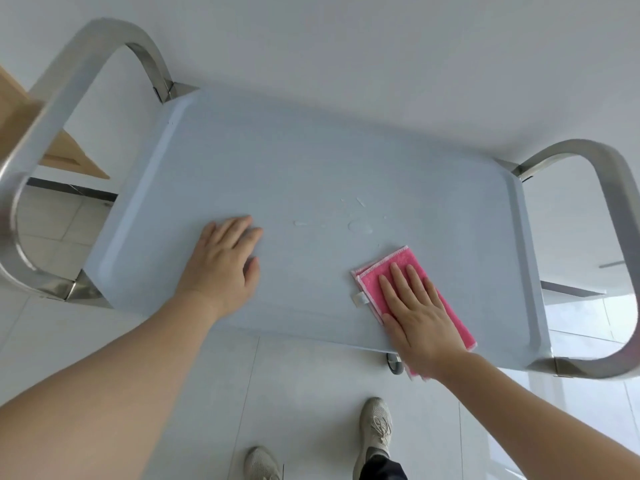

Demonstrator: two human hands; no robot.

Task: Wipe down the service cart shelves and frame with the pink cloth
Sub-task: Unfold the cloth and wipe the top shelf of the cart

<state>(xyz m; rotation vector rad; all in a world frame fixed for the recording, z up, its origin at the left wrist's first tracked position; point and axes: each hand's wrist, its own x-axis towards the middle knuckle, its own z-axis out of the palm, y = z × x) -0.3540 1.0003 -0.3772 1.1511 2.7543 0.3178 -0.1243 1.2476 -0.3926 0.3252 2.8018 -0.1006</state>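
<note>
The service cart (311, 188) fills the middle of the frame, its pale blue top shelf (311, 161) running from the left to the lower right. A curved steel handle (69, 98) loops up at the upper left, and a second handle (609, 209) loops at the right edge. Pale floor tiles (277, 393) run along the bottom, where two beige sneakers (375, 427) stand. The left hand (225, 261) rests flat on the shelf, left of centre, fingers straight and close together. The right hand (419, 317) presses down on the pink cloth (408, 268) at the lower right of the shelf, fingers straight and slightly spread. The folded cloth hangs a little over the shelf's near edge. A few water droplets (356, 225) sit at mid-frame, between the hands and just above the cloth.
</note>
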